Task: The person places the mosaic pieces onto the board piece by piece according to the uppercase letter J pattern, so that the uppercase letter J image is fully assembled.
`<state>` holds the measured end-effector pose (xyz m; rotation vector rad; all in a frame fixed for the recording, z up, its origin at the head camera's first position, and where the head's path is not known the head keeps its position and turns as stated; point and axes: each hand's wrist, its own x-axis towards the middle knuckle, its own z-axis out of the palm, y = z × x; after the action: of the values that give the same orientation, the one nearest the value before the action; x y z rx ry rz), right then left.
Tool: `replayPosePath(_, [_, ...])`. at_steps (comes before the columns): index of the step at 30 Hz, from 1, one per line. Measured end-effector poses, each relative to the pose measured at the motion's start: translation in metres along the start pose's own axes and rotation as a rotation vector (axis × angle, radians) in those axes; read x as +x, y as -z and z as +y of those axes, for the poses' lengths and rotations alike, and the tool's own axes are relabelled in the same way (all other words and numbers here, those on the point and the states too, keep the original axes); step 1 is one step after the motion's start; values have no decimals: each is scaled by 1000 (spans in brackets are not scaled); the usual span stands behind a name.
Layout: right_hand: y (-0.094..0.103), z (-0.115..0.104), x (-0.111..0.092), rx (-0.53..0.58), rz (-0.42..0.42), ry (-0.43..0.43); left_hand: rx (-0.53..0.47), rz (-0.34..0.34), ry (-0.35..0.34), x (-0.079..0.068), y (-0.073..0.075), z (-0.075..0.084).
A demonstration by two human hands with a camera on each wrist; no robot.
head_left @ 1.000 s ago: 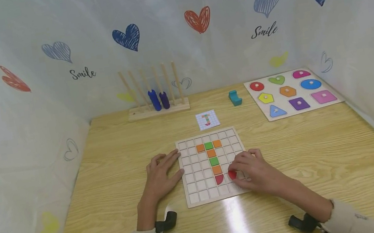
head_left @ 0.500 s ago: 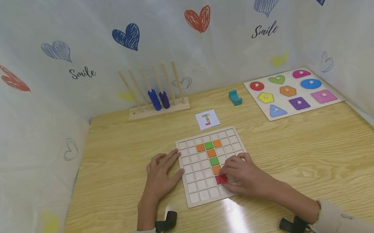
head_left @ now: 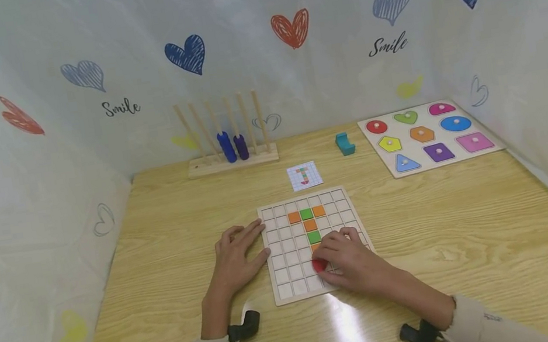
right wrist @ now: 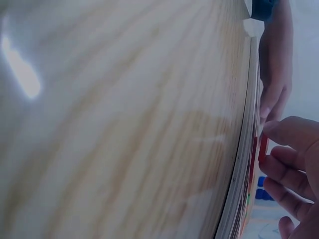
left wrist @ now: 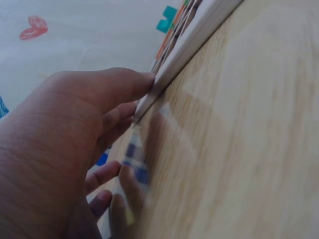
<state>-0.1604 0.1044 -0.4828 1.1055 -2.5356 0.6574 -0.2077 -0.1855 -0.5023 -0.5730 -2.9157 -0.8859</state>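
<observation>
A wooden grid board (head_left: 282, 277) lies flat with orange and green square tiles (head_left: 313, 237) set in a T-like column. My left hand (head_left: 236, 259) rests beside it, fingers extended, with thumb and fingertips touching its left edge. With thumb and fingers my right hand (head_left: 353, 259) pinches a red tile (head_left: 319, 266) at the column's lower end. In the right wrist view that red tile (right wrist: 263, 148) stands just off the board, between thumb and fingers. The right hand hides the board's lower right part and whatever lies under the held tile.
Behind the board lies a small pattern card (head_left: 305, 176) with a J-like figure. Further back stand a peg stand (head_left: 233, 164) with blue and purple beads and a teal block (head_left: 344, 144). A shape puzzle board (head_left: 431, 138) lies at the back right.
My right hand has moved left across the board, carrying the red tile from beside the column to over its lower end. The red quarter-shaped tile there is now covered. The left hand stays put.
</observation>
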Motion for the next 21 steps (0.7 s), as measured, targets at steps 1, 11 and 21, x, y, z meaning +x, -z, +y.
replayPosePath(1, [-1, -1, 1, -1, 1, 1, 0, 0, 0, 0, 0, 0])
replayPosePath(11, [-6, -4, 7, -36, -15, -3, -1, 5, -8, 1, 0, 0])
replayPosePath(21, [-6, -6, 5, -26, -24, 16, -2, 4, -5, 0, -1, -2])
